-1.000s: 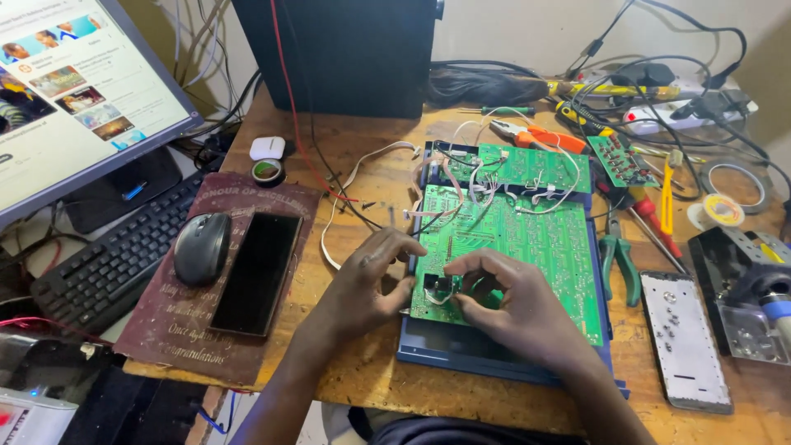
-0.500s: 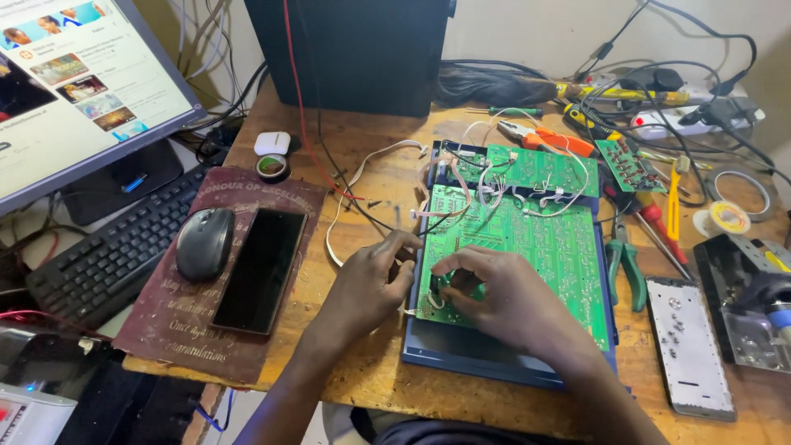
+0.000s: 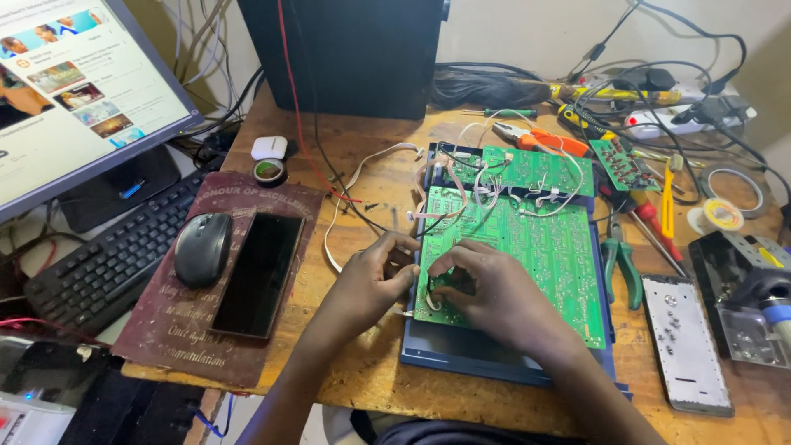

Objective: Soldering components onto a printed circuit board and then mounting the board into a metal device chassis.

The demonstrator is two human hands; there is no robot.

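While your left hand (image 3: pixel 368 284) pinches the near left edge of the green circuit board (image 3: pixel 527 251) lying on its blue case on the table (image 3: pixel 362 379), your right hand (image 3: pixel 494 292) curls half-closed over a small part there, wires still attached, work seemingly unfinished.

A wooden table (image 3: pixel 362 156) with a worn, scratched top fills most of the view. Behind it stands a pale, plain wall (image 3: pixel 527 33). At the left a lit monitor (image 3: pixel 74 91) leans over a black keyboard (image 3: pixel 107 264). A big black box (image 3: pixel 354 53) stands at the back edge of the table. Many dark cables (image 3: pixel 667 82) hang and lie along the wall. The light is soft and even.
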